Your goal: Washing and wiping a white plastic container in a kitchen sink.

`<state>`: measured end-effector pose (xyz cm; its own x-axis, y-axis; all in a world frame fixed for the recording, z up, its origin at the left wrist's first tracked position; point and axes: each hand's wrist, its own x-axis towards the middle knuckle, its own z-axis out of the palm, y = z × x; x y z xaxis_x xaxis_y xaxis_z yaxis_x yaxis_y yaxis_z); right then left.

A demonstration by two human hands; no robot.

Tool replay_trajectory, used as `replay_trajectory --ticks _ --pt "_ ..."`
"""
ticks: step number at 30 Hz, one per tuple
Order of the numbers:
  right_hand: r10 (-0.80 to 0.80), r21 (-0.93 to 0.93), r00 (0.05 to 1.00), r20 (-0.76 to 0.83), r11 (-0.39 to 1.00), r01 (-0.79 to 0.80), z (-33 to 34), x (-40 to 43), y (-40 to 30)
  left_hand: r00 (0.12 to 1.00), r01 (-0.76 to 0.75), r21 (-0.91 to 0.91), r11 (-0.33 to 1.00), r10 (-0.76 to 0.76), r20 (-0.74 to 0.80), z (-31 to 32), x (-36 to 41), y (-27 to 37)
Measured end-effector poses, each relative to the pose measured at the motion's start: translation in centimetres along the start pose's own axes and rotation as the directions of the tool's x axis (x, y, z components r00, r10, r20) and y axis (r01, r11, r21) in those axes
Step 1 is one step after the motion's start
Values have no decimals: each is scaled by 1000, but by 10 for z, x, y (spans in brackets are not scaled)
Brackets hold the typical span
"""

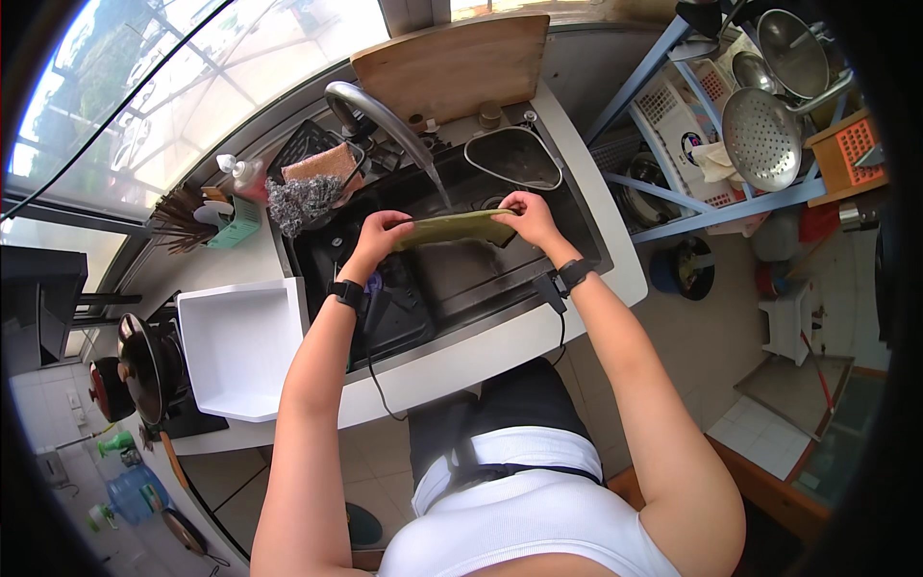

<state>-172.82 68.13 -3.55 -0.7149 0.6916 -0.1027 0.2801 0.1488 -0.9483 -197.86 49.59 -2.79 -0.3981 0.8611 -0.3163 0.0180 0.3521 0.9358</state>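
Note:
Both my hands stretch a long olive-green strip (458,229) over the black sink (476,270). Its material I cannot tell. My left hand (382,236) pinches one end between thumb and fingers, and my right hand (530,218) grips the other end. Water runs from the curved metal faucet (382,115) and falls at or just behind the strip's far edge. The strip hides part of the sink floor.
A white plastic bin (241,346) stands on the counter at left. Behind the sink are a steel wool pad (306,202), a sponge (321,164) and a wooden board (454,68). A triangular strainer basket (515,159) sits in the far right corner. A blue rack (743,202) holds utensils.

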Motion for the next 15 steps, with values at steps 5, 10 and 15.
replay_trajectory --ticks 5,10,15 --pt "117 102 991 60 987 -123 -8 5 3 1000 -8 49 999 9 -11 -2 1 -1" --pt "149 111 988 47 982 -153 -16 5 3 1000 -19 52 998 19 7 0 4 0" --pt "161 148 986 33 975 -164 -19 7 6 1000 -5 66 998 3 27 3 10 0"
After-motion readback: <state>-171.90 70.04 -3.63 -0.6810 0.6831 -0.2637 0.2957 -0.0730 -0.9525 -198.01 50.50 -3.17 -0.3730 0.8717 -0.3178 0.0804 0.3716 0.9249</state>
